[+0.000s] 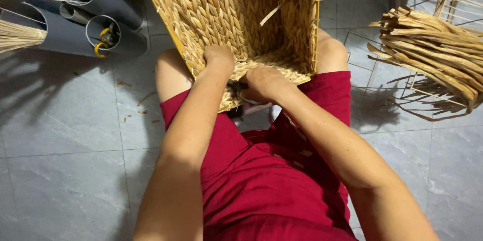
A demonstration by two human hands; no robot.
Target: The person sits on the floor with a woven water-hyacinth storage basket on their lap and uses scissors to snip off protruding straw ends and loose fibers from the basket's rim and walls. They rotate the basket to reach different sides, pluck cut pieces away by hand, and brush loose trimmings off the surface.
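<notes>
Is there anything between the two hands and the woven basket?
Nothing visible. The left hand and right hand both rest directly on the woven basket at its near edge; the right hand also grips a small tool.

Even, fairly bright light falls from above. Soft shadows spread over the grey tiled floor (65, 135) left of the woven basket (236, 14) and under the dried reed bundle (432, 50) to its right. Focus is sharp, no glare.

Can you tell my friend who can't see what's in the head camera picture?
A seated person in red shorts holds a woven straw basket on their knees, both hands, left and right, at its near edge. Dried straw strips lie right, grey pipes left.
</notes>
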